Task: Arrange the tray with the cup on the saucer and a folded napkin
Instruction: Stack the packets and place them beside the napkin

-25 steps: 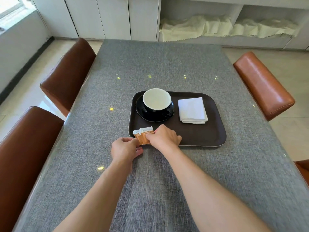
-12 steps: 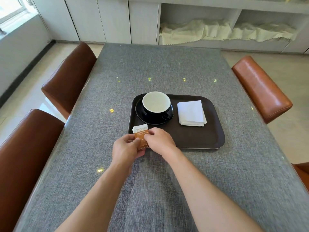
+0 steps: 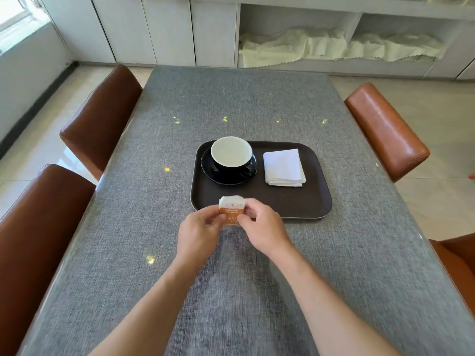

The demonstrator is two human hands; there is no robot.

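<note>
I am pinching a small orange-and-white packet (image 3: 232, 210) between my left hand (image 3: 199, 233) and right hand (image 3: 264, 228), at the tray's (image 3: 295, 201) near edge. The cup (image 3: 231, 155) is sitting on its saucer (image 3: 210, 168), the folded napkin (image 3: 284, 167) lying beside it.

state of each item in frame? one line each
cup: upright on saucer, empty
saucer: on tray, left side
napkin: folded, flat on tray
tray: on table
packet: pinched by both hands
left hand: gripping packet
right hand: gripping packet

Tray (image 3: 303, 201) near half bare; cup (image 3: 231, 156), napkin (image 3: 284, 167) crowd far half.
</note>
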